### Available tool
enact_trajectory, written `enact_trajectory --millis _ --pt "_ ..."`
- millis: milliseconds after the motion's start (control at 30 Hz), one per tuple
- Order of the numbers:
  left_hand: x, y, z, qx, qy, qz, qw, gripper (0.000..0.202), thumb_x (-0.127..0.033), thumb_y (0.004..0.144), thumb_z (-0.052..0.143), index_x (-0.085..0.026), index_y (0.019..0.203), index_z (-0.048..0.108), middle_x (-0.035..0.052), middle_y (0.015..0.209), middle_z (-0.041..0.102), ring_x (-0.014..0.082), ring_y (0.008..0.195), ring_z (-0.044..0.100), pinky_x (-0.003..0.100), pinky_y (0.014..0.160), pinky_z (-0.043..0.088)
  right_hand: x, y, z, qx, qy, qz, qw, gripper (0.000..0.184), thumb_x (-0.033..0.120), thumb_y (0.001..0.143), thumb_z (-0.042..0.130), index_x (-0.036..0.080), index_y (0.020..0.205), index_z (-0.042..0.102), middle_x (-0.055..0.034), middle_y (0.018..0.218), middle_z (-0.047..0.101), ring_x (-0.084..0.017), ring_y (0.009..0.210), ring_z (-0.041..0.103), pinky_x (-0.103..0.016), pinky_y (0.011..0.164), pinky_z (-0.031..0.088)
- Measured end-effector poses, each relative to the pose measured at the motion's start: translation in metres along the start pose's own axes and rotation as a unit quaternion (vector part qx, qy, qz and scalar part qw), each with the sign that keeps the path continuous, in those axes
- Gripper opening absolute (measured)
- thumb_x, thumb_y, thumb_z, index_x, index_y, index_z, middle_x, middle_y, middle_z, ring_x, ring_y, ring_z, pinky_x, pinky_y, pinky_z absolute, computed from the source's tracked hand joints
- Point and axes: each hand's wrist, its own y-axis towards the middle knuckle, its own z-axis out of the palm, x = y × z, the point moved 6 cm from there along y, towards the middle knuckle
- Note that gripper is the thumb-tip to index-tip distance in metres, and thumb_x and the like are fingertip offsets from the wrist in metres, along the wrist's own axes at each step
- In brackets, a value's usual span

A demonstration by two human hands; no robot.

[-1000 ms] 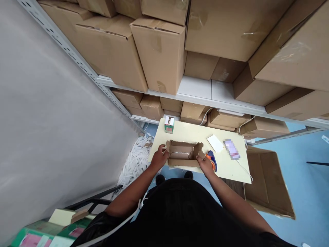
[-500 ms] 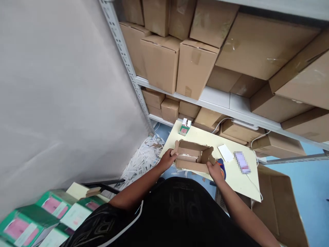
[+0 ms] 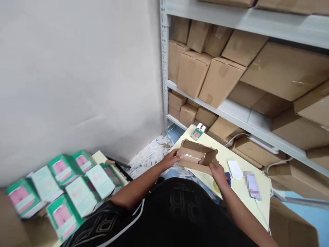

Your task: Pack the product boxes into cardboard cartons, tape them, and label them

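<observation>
An open-topped brown cardboard box (image 3: 195, 166) is held between my two hands, over the near edge of the pale table (image 3: 246, 209). My left hand (image 3: 171, 159) grips its left end, with the thumb at the rim. At the right end, my right hand (image 3: 217, 172) is closed on the wall near a torn-looking flap. The inside shows bare cardboard and a shiny strip of tape. Close to my right hand lies a blue tape dispenser (image 3: 227, 177), partly covered by the arm. A small green and pink box (image 3: 197, 133) with raised flaps stands at the table's far corner.
Several green, pink and white boxes (image 3: 61, 168) sit at the lower left. Shelves (image 3: 231, 118) stacked with brown cartons stand behind the table. A white box (image 3: 234, 169) and a blurred-out phone (image 3: 253, 185) with a cable lie on the table. Paper scraps (image 3: 147, 151) cover the floor.
My view has turned left, bringing more of the green boxes into sight. Both hands still hold the cardboard box, whose left flap no longer stands up and which is tilted slightly more.
</observation>
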Motion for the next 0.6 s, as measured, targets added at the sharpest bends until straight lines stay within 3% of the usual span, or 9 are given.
enact_trajectory --millis 133,300,433,600 --pt "0.009 -0.032 0.005 -0.074 -0.055 0.004 0.996 0.052 -0.034 0.08 0.071 -0.019 0.13 0.065 0.0121 0.131 0.069 0.0299 0.122 0.064 0.047 0.109 0.046 -0.004 0.02 -0.004 0.03 -0.039 -0.045 0.998 0.043 0.052 0.084 0.048 0.02 0.099 0.073 -0.0142 0.103 0.079 -0.032 0.1 0.075 -0.034 0.075 0.057" --pt "0.015 -0.112 -0.01 -0.25 -0.037 -0.019 0.967 0.033 -0.031 0.08 0.068 -0.018 0.11 0.071 0.0097 0.11 0.075 0.0251 0.104 0.069 0.044 0.099 0.053 0.016 0.026 0.015 0.104 -0.038 -0.089 0.99 0.042 0.056 0.078 0.055 0.02 0.093 0.072 -0.0156 0.099 0.079 -0.033 0.095 0.075 -0.034 0.064 0.055" --pt "0.008 -0.207 -0.036 -0.387 -0.009 -0.031 0.921 0.029 -0.037 0.084 0.065 -0.018 0.106 0.07 0.0076 0.102 0.075 0.0223 0.097 0.071 0.038 0.091 0.056 0.065 -0.006 0.049 0.165 -0.037 -0.134 0.976 0.048 0.058 0.071 0.063 0.02 0.098 0.073 -0.0122 0.1 0.079 -0.032 0.098 0.073 -0.032 0.065 0.055" --pt "-0.013 -0.354 -0.078 -0.524 0.107 -0.03 0.844 0.028 -0.041 0.087 0.064 -0.019 0.102 0.071 0.0062 0.1 0.076 0.0216 0.094 0.071 0.034 0.086 0.056 0.14 -0.091 0.107 0.241 -0.043 -0.249 0.937 0.054 0.059 0.068 0.065 0.018 0.102 0.074 -0.0112 0.1 0.079 -0.031 0.1 0.072 -0.033 0.071 0.054"
